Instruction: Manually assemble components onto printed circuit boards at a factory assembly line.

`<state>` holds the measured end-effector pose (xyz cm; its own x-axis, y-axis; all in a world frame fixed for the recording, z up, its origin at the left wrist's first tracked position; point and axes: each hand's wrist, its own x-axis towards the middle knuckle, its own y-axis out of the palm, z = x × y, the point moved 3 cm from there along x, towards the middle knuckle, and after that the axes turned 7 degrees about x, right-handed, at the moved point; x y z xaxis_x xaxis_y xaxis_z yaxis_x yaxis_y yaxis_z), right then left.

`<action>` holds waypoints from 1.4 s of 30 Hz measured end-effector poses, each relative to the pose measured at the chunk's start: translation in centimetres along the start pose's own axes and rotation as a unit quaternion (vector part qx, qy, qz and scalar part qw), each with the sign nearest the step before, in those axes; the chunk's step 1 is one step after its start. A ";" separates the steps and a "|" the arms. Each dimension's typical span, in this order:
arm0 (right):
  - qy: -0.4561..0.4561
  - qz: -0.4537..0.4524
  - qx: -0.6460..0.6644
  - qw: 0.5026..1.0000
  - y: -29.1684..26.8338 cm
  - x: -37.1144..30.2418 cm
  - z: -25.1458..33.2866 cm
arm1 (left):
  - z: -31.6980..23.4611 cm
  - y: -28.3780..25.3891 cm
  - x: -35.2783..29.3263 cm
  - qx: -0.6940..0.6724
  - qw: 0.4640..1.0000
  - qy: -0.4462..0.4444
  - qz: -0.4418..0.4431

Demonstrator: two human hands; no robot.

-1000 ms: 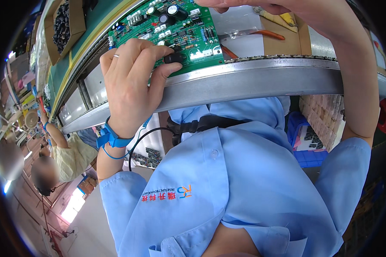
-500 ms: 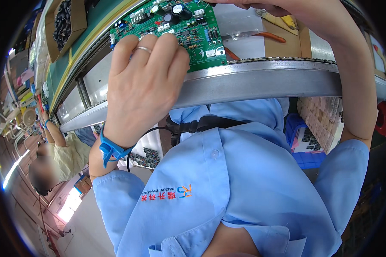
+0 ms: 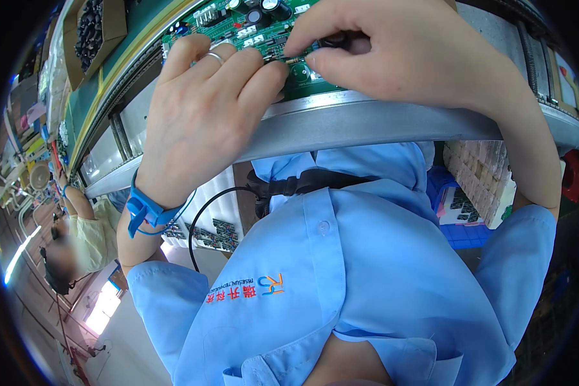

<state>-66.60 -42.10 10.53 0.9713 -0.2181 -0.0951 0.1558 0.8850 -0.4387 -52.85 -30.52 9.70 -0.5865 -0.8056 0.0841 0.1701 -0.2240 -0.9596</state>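
Note:
A green circuit board (image 3: 321, 87) rests at the metal rail, carrying capacitors, white connectors and resistors. My left hand (image 3: 202, 106), with a ring on it, lies over the board's near left part. Its fingers are curled down and their tips are hidden, so what they pinch does not show. From the right my right hand (image 3: 392, 55) reaches over the board, its thumb and index fingertip close to a round printed outline. A small black component (image 3: 333, 40) shows partly inside its curled fingers. On my left wrist sits a blue strap (image 3: 147, 211) with a cord.
A cardboard box (image 3: 112, 32) of black parts stands at the far left. The metal rail (image 3: 379, 122) runs across in front of me. Below it are a blue crate (image 3: 460, 238), a foam-like block (image 3: 476, 180) and small boards (image 3: 222, 235). Another person (image 3: 90, 238) works at left.
My right hand has come in from the upper right to the board's right part, with a black component in its fingers. My left hand has shifted slightly left, staying on the board.

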 end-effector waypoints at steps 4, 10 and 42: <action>0.065 -0.003 -0.112 0.992 0.9 -1.6 -0.4 | 0.4 -0.1 0.0 -0.037 0.999 0.014 0.026; 0.142 0.053 -0.242 0.958 1.6 0.3 0.4 | 0.4 0.1 0.3 -0.039 0.998 0.039 0.015; 0.207 -0.035 0.067 0.975 2.0 -1.3 0.2 | 1.2 -1.2 -1.7 -0.094 0.988 -0.094 -0.073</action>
<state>-67.49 -39.96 9.96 0.8056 -0.4028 -0.4345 0.2686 0.9019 -0.3381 -51.07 -29.52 11.00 -0.4332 -0.8637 0.2576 -0.0667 -0.2543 -0.9648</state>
